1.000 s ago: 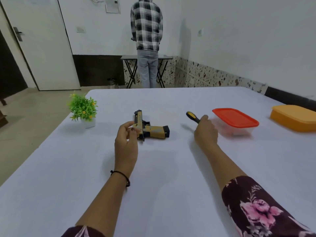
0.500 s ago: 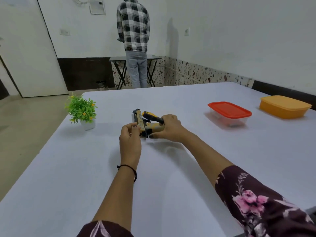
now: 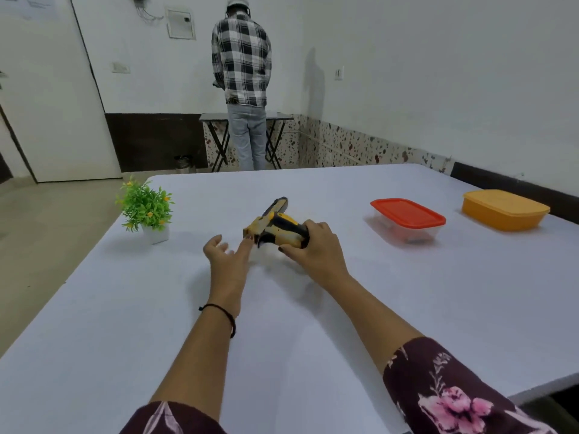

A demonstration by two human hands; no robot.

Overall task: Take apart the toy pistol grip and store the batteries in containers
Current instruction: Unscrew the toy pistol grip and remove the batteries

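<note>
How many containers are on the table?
2: a red-lidded container right of the pistol, and an orange container farther right. Both have their lids on. None seem hidden.

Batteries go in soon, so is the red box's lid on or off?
On. The red lid sits flat over the clear box, covering its whole rim.

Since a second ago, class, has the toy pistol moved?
Yes. The toy pistol has risen off the table, tilted, in the right hand, edging toward the red-lidded container.
</note>
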